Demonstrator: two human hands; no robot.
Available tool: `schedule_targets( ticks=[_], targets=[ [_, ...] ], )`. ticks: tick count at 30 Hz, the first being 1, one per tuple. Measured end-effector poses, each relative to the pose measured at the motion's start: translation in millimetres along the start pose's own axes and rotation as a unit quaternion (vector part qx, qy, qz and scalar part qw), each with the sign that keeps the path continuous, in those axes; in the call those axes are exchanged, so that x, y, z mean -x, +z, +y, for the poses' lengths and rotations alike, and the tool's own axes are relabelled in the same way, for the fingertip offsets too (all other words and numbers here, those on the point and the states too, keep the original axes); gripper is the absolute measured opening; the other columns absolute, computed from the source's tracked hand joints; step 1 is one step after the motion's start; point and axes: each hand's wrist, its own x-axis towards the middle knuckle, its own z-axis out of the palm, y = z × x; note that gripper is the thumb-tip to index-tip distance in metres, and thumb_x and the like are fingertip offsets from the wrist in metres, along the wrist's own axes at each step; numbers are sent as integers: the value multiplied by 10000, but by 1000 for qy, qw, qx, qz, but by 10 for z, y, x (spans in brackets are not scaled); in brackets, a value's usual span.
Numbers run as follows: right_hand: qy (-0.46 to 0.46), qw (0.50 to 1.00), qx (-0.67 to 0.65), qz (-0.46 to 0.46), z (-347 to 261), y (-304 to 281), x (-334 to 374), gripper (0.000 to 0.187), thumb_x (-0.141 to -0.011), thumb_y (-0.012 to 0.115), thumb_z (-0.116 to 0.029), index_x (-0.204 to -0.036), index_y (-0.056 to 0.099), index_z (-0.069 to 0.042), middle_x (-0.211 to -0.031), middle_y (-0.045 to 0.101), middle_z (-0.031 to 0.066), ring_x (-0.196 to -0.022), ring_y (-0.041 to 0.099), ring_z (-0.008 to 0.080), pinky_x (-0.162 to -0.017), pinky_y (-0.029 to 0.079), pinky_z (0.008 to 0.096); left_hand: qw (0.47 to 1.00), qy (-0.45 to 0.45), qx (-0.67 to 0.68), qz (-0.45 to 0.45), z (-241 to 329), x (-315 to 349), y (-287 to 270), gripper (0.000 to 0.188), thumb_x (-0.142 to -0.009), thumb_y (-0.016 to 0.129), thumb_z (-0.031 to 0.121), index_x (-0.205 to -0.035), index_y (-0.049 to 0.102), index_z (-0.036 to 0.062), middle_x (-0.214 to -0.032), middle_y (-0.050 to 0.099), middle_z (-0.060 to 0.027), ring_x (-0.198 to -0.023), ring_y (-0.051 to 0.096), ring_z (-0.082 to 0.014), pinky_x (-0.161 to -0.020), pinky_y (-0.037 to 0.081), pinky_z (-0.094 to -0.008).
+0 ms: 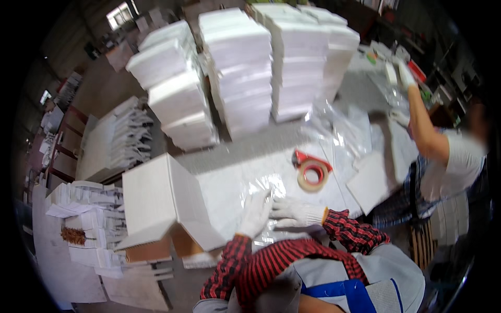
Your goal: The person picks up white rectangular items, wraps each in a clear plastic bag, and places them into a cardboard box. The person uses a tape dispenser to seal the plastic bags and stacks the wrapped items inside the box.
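On the table right in front of me lies a clear plastic bag (267, 183), shiny and wrinkled. Over it my left hand (254, 214), in a white glove, rests with its fingers stretched out away from me. My right hand (297, 213), gloved too, lies flat beside it, its fingers apart and pointing left toward the left hand. Beyond the right hand sits a red tape dispenser (322, 161) with a roll of tape (312, 175). An open white carton (148, 201), brown inside, stands left of my hands.
Tall stacks of white flat pieces (240, 73) rise along the table's far side. More clear plastic bags (339, 125) lie at the right, near a white flat piece (369, 182). A co-worker (443, 156) in white gloves works there. Piled white parts (96, 219) stand at far left.
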Motion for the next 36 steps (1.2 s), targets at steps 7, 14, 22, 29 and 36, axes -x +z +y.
schedule_targets(
  ticks=[7,14,22,29,36],
  targets=[
    [-56,945,175,269,-392,-2533,-1184,557,-892,766,-287,-1397,612,-109,-1325,653,162,-1189,623,362,-1034,493,439,980,135,-124,81,-235,-58,-22,353,-1004,567,234,-1322,615,86,-1270,661,-121,-1243,574,-292,-1142,346,-477],
    [-155,917,316,186,-461,-2815,-2570,541,-876,764,-317,-1349,612,-104,-1231,679,145,-1120,651,367,-935,554,443,968,155,-157,115,-188,-55,-34,308,-986,580,199,-1273,633,99,-1255,665,-98,-1219,589,-291,-1094,392,-465],
    [28,892,430,136,65,-2275,-3855,582,-835,760,-541,-1230,637,-132,-1050,673,208,-1004,688,405,-853,553,497,982,105,-118,103,-43,-46,-185,325,-924,649,162,-1237,655,72,-1218,649,-123,-1178,573,-340,-1053,430,-469],
    [-104,871,466,114,196,-2171,-4256,397,-876,706,-396,-1211,663,-186,-1071,679,162,-1040,664,372,-873,536,492,974,146,-74,157,-117,-13,-169,341,-885,704,104,-1222,666,72,-1226,671,-113,-1173,593,-348,-1045,459,-459],
    [-54,911,402,79,30,-2282,-4318,486,-835,706,-340,-1286,660,-166,-1137,661,200,-1114,624,421,-961,510,521,962,183,-81,185,-205,-67,-151,331,-880,710,93,-1204,666,46,-1202,687,-108,-1153,624,-320,-1027,471,-445]
  ],
)
